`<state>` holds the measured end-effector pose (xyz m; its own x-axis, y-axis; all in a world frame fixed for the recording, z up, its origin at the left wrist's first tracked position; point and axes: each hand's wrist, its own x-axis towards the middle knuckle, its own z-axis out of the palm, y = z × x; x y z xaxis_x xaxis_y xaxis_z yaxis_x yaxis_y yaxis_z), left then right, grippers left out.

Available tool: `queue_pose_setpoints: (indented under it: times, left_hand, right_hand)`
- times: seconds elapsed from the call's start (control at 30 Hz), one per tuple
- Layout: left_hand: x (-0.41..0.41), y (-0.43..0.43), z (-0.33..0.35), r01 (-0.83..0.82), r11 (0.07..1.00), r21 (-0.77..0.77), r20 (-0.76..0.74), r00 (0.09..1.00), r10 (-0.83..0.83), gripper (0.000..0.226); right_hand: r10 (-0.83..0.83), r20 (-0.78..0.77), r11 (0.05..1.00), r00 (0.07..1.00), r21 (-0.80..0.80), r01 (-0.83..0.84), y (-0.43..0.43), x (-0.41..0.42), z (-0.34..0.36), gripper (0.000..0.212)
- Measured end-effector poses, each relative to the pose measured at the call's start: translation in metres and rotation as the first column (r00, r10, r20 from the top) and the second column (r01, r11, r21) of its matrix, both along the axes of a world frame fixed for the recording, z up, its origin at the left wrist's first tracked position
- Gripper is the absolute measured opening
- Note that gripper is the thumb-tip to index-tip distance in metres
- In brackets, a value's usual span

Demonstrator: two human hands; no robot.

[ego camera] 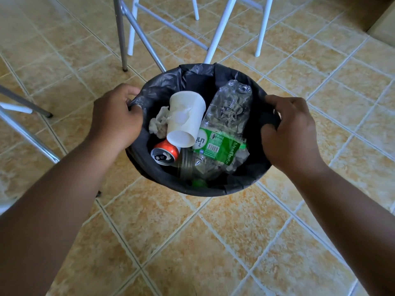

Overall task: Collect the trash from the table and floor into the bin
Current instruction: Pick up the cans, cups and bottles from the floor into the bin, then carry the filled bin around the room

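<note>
A round bin (198,189) lined with a black plastic bag stands on the tiled floor below me. Inside lie a white paper cup (186,120), a crushed clear plastic bottle (226,116) with a green label, a red and silver drink can (165,153) and a crumpled white tissue (158,123). My left hand (115,116) grips the bin's left rim over the bag. On the opposite side, my right hand (292,133) holds the right rim the same way.
Grey metal table legs (120,33) and white chair legs (215,30) stand just behind the bin. More metal legs (25,124) cross the left edge. Beige floor tiles (192,242) stretch out in front and to the right.
</note>
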<state>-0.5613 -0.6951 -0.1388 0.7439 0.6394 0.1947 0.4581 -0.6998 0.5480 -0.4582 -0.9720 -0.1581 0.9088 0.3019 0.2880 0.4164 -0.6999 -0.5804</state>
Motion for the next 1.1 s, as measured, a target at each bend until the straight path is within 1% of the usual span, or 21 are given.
queue_pose_setpoints:
  times: [0.07, 0.17, 0.2, 0.27, 0.33, 0.43, 0.53, 0.73, 0.8, 0.93, 1.1]
  left_hand:
    - [-0.008, -0.008, 0.001, -0.01, 1.0, -0.012, -0.002, 1.0, 0.01, 0.034]
    - [-0.037, -0.03, 0.012, -0.016, 1.0, -0.024, -0.014, 1.0, 0.016, 0.035]
    - [-0.048, -0.04, 0.021, -0.008, 0.999, -0.042, -0.027, 1.0, 0.007, 0.035]
    - [-0.066, -0.058, 0.049, 0.012, 0.998, -0.062, -0.064, 0.998, -0.016, 0.036]
    - [-0.078, -0.074, 0.086, 0.015, 0.997, -0.078, -0.114, 0.993, -0.023, 0.037]
    - [-0.089, -0.105, 0.161, 0.006, 0.989, -0.145, -0.156, 0.987, -0.029, 0.037]
    - [-0.094, -0.138, 0.257, -0.003, 0.984, -0.178, -0.168, 0.985, -0.028, 0.037]
    - [-0.076, -0.198, 0.458, 0.069, 0.987, -0.148, -0.121, 0.989, -0.087, 0.037]
    - [-0.065, -0.218, 0.518, 0.112, 0.984, -0.138, -0.073, 0.99, -0.123, 0.037]
    - [-0.042, -0.253, 0.605, 0.164, 0.978, -0.131, -0.023, 0.986, -0.168, 0.035]
    - [0.002, -0.282, 0.669, 0.204, 0.968, -0.144, 0.049, 0.979, -0.199, 0.034]
  right_hand:
    - [-0.03, -0.016, 1.0, 0.999, 0.004, 0.03, -0.005, 0.002, 0.002, 0.059]
    - [-0.058, -0.142, 0.998, 0.988, -0.009, 0.058, -0.021, -0.01, 0.016, 0.063]
    - [-0.069, -0.16, 0.997, 0.985, -0.033, 0.065, -0.03, -0.019, 0.026, 0.062]
    - [-0.071, -0.144, 0.994, 0.987, -0.089, 0.059, -0.048, -0.039, 0.054, 0.061]
    - [-0.049, -0.158, 0.994, 0.986, -0.105, 0.033, -0.064, -0.054, 0.094, 0.061]
    - [-0.058, -0.194, 0.992, 0.979, -0.12, 0.035, -0.09, -0.064, 0.174, 0.06]
    - [-0.082, -0.212, 0.987, 0.974, -0.152, 0.05, -0.119, -0.069, 0.273, 0.062]
    - [-0.167, -0.199, 0.981, 0.966, -0.131, 0.143, -0.185, -0.067, 0.482, 0.062]
    - [-0.191, -0.135, 0.979, 0.972, -0.1, 0.179, -0.209, -0.064, 0.543, 0.061]
    - [-0.2, -0.071, 0.979, 0.977, -0.052, 0.197, -0.255, -0.054, 0.631, 0.061]
    - [-0.191, 0.043, 0.981, 0.981, -0.01, 0.192, -0.295, -0.024, 0.694, 0.058]
